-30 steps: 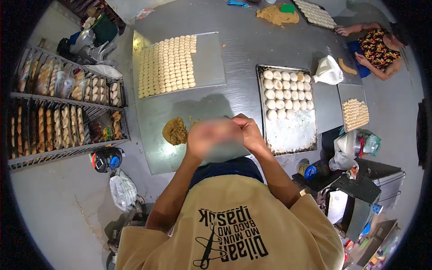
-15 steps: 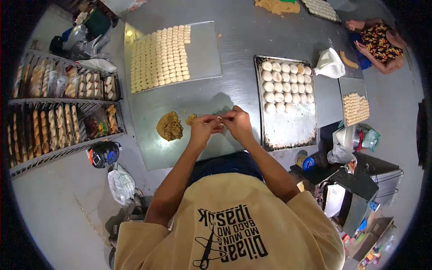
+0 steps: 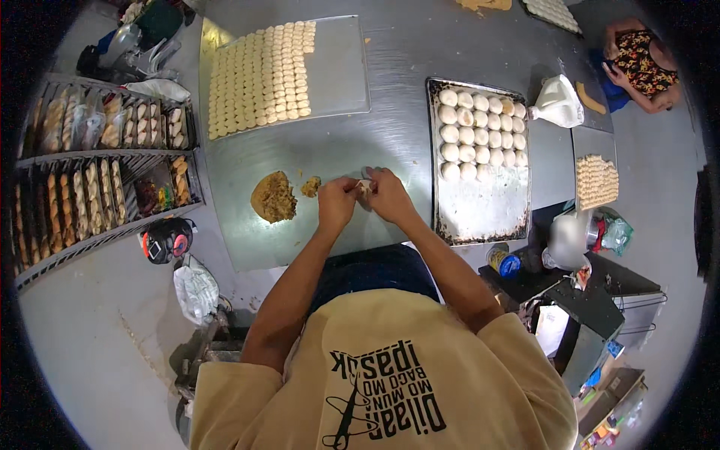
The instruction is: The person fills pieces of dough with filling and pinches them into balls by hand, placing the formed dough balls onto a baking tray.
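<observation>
Between my two hands, over the metal table, is a small piece of pale dough [image 3: 364,188]. My left hand [image 3: 337,201] pinches its left edge, and my right hand [image 3: 389,196] grips it from the right. The fingers partly cover the dough, so its full shape is hidden. Left of my left hand lies a small lump of brown filling [image 3: 310,187]. Beside that sits a larger mound of the same crumbly filling [image 3: 273,198]. To the right of my hands, a dark-rimmed baking tray [image 3: 480,213] carries rows of round white dough balls [image 3: 481,135].
A metal sheet [image 3: 335,82] with many small dough pieces lies at the far left. Racks of bread [image 3: 97,199] stand left of the table. A white jug-like container [image 3: 559,103] and a smaller tray of dough pieces [image 3: 596,181] are at right. Another person [image 3: 637,67] sits far right.
My view has shifted slightly, so the table's things appear a little higher. Both hands stay together, and the dough piece between them now shows more openly.
</observation>
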### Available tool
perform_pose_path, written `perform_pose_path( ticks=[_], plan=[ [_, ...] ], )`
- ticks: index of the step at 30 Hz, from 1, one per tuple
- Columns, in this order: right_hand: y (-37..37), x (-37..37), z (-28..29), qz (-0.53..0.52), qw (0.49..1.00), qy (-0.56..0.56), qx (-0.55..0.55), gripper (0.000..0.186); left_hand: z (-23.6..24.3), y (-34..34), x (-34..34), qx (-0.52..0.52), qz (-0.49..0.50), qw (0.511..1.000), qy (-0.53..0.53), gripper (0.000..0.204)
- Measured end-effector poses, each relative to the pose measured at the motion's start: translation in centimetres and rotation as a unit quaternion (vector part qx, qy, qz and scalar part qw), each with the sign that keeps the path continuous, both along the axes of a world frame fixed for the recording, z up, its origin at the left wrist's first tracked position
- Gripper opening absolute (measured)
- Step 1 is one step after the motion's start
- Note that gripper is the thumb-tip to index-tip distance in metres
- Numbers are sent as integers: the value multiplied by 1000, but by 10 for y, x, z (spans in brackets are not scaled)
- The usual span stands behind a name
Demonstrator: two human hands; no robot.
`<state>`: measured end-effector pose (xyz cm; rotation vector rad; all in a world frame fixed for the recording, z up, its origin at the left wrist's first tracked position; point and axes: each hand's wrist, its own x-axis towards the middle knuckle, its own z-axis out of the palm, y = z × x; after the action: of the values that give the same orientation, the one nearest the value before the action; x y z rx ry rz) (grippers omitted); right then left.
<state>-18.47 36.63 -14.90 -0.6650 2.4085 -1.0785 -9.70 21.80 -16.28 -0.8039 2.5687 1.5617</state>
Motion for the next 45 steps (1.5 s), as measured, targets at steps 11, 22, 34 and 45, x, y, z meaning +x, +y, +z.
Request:
perform_pose_path(
  ticks=[11,22,34,45],
  plan=[
    [20,-30,-17,57,998,-15,7,29,13,20,10,-59,-31,989,129,39],
    [15,-23,3,31,991,-120,-54,72,25,25,3,-94,-21,989,116,23],
    [34,10,-17,100,978,146,-111,83,10,18,10,-169,-123,970,122,28],
    [34,2,-19,43,987,70,-135,18,10,18,36,-346,-222,902,131,45]
  ],
)
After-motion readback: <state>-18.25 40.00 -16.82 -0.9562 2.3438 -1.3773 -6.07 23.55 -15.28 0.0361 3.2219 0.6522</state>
